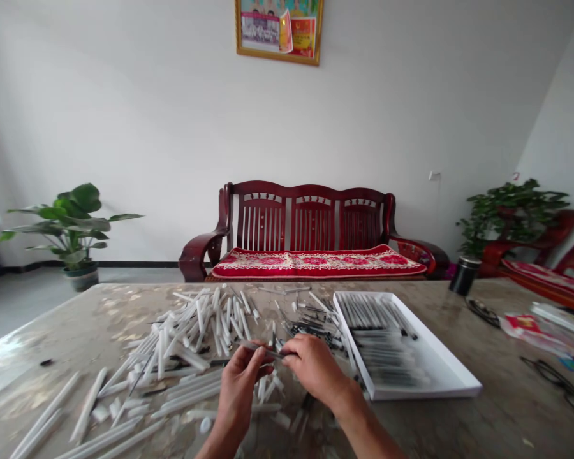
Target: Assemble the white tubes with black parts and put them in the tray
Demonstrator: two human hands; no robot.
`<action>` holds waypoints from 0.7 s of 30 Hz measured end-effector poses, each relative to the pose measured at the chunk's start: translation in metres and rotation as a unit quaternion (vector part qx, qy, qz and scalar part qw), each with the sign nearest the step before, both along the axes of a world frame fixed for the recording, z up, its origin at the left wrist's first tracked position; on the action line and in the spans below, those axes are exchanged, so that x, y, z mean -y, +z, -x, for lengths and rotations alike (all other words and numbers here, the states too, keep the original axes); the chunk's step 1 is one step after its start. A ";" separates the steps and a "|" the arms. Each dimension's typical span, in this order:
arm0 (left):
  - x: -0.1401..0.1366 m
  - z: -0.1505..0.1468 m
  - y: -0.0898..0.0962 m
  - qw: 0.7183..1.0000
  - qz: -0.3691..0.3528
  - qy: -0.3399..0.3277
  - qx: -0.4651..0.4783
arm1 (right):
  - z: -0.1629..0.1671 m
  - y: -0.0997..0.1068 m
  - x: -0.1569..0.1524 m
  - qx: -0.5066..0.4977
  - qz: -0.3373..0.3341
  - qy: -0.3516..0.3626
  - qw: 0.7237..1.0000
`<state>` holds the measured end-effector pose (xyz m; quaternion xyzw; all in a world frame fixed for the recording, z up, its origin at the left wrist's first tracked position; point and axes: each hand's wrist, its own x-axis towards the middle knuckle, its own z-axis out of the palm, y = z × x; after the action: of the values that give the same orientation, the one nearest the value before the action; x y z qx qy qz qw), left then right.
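Above the table (452, 428), I see the left hand (240, 377) and right hand (314, 364) pinching a thin stick (273, 354). White tubes (161, 352) lie near.

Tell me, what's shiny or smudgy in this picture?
Head view: whitish glare on the left edge of the brown patterned tabletop; also in head view, the nearer slim grey sticks in the shallow white box look smeared.
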<state>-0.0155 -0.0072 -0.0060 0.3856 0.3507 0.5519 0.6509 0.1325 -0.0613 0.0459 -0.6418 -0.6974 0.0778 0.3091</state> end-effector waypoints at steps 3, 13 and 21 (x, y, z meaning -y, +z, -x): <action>0.000 0.000 0.001 1.000 -0.008 -0.011 -0.016 | -0.009 0.009 0.001 0.051 0.014 -0.020 0.998; -0.010 0.012 -0.001 0.996 0.009 0.072 -0.047 | -0.110 0.047 0.020 0.121 0.127 -0.141 0.974; -0.014 0.011 -0.008 0.996 0.005 0.079 -0.035 | -0.206 0.019 0.076 0.234 0.104 -0.239 0.937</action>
<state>-0.0265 0.0064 -0.0136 0.3725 0.4052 0.5865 0.5942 0.3381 -0.1370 0.0651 -0.8186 -0.5636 -0.0783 0.0781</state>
